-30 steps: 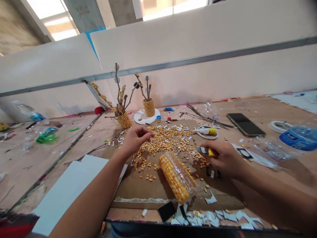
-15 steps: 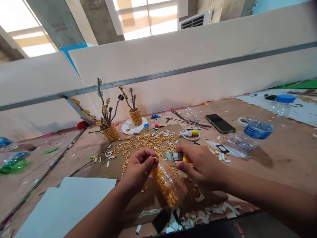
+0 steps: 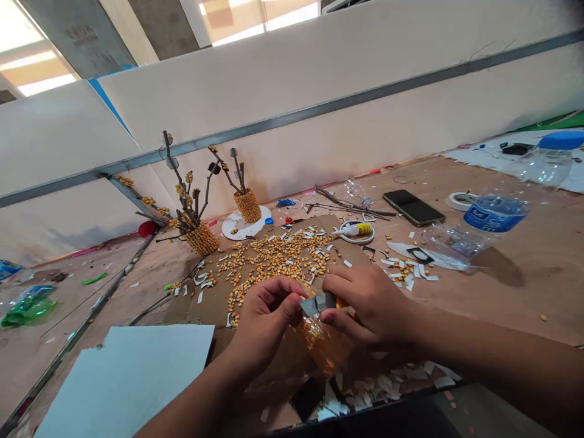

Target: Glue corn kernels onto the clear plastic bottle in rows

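Note:
My right hand (image 3: 365, 304) grips a utility knife with a yellow handle; its short broad blade (image 3: 312, 305) points left, its tip at my left fingertips. My left hand (image 3: 269, 313) is closed in a pinch close to the blade; whatever sits between thumb and finger is too small and covered to name. Below both hands a clear plastic bottle piece (image 3: 326, 347) lies tilted, with corn kernels showing orange on it. My hands partly cover it. Loose corn kernels (image 3: 278, 261) are spread over the cardboard (image 3: 201, 313) just beyond.
Two kernel-covered pots (image 3: 201, 240) with twigs stand at the back left. Around lie a glue bottle (image 3: 356, 229), a phone (image 3: 413, 207), a plastic bottle (image 3: 495, 214), white scraps (image 3: 383, 389) and a white sheet (image 3: 128, 377). A wall (image 3: 319, 146) closes off the back.
My right hand has brought the knife left, so the blade now meets my left fingertips. My left hand stays pinched. The bottle piece is more covered, and the view has tilted down.

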`<control>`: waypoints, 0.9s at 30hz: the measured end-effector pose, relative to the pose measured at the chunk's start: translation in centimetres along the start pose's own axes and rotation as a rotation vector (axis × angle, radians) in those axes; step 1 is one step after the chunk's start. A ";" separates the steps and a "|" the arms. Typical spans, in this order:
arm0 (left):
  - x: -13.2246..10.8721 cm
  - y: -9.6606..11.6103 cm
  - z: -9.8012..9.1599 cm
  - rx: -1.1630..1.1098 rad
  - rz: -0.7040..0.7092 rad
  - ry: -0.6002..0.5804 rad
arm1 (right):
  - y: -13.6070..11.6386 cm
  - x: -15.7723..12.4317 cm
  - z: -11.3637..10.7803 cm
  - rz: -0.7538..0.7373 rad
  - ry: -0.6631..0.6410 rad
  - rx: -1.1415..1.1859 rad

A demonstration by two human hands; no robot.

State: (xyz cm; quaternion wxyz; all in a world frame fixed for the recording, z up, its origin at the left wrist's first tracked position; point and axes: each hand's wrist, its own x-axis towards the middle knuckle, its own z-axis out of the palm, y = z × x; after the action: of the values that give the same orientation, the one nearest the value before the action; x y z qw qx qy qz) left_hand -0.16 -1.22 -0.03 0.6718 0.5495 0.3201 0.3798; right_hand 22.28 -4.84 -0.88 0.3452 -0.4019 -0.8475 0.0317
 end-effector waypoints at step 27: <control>-1.2 0.9 2.0 0.453 0.321 0.014 | -2.3 -0.6 1.0 -0.034 0.358 0.341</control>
State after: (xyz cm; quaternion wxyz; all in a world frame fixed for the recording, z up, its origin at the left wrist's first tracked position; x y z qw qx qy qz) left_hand 0.76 -3.15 1.21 0.4610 0.7267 0.3105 0.4038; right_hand 20.44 -6.56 -1.25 0.5531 -0.3228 -0.7619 0.0967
